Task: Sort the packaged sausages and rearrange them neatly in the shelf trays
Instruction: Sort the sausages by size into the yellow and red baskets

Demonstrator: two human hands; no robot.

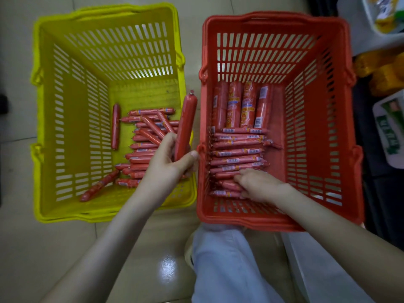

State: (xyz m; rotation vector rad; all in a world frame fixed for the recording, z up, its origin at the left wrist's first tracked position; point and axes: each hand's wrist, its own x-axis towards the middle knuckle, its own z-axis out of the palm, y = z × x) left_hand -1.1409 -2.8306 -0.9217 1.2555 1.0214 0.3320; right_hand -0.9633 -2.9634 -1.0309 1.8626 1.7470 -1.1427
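A thick sausage [185,125] is held nearly upright by the left hand [168,162], with fingers and thumb wrapped round its lower end. It is raised over the gap between two baskets, tip toward 12 o'clock. The yellow basket [105,14] is seen at 9 o'clock and the red basket [273,17] at 3 o'clock, both on a tiled floor [43,248].

In the yellow basket a loose pile [142,149] of thin sausages is spread over the 3 o'clock half of the bottom. A lone sausage [115,126] is laid lengthwise on the pile's 9 o'clock side.

In the red basket four thick sausages [234,106] are laid side by side at the 12 o'clock end. A crosswise stack [237,153] of thin ones is ranged toward 6 o'clock from them. The right hand [260,184] is laid on the 6 o'clock end of that stack, fingers bent onto the sausages. Whether any is gripped cannot be told.
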